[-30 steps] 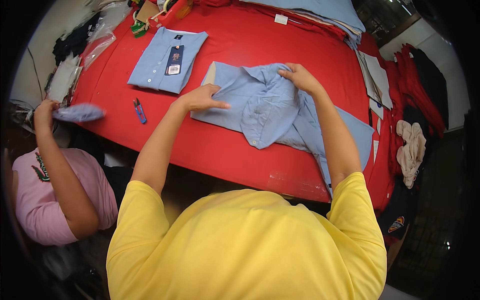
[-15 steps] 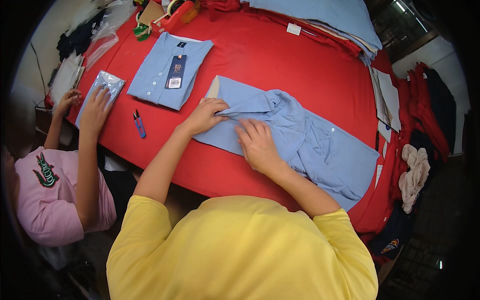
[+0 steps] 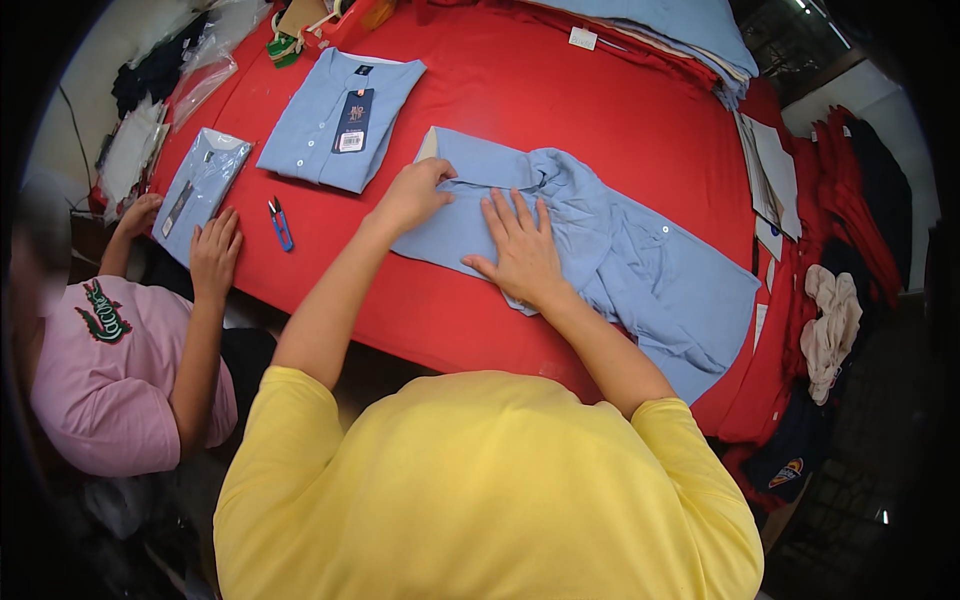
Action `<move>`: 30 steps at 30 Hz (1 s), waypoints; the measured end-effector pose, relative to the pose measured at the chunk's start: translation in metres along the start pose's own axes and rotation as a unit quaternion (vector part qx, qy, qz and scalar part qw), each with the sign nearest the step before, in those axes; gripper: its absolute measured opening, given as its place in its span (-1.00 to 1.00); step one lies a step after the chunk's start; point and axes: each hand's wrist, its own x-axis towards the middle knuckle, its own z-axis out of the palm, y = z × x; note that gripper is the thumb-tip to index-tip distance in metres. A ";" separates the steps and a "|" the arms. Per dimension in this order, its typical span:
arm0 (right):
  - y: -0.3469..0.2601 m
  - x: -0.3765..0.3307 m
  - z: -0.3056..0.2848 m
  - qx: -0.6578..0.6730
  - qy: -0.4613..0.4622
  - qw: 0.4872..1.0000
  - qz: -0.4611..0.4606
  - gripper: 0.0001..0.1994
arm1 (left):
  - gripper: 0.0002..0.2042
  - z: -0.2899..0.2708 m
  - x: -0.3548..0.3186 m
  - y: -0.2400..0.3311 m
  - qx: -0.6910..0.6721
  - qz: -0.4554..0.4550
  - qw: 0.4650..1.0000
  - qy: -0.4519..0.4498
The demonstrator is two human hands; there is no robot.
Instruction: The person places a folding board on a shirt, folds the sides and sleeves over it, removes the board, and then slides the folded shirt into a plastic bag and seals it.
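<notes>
While the left hand (image 3: 415, 192) pinches a fold of the blue garment (image 3: 690, 275), the right hand (image 3: 522, 250) lies flat on it — fingers spread wide! It's all stretched, rumpled, across the red counter (image 3: 480, 85).

Bench (image 3: 480, 85): red-covered. On it, left to right: blue garment in clear bag (image 3: 208, 178); blue-handled snips (image 3: 280, 226); folded blue shirt (image 3: 300, 125), dark tag (image 3: 354, 118) uppermost; partly folded blue garment (image 3: 690, 275), creased mid-length. Far edge: tape dispenser (image 3: 347, 22), cloth pile (image 3: 670, 22). Right edge: white papers (image 3: 772, 170).
</notes>
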 end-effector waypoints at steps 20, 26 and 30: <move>0.045 0.184 0.031 0.256 -0.046 0.957 0.131 -0.79 | -0.71 0.068 -0.039 0.017 0.079 0.019 0.938 0.336; 0.026 0.203 0.025 0.384 -0.167 0.876 0.240 -0.79 | -0.70 0.066 -0.044 0.011 0.035 0.032 0.938 0.344; 0.012 0.197 0.022 0.397 -0.145 0.872 0.247 -0.81 | -0.70 0.068 -0.042 0.011 0.027 0.028 0.941 0.336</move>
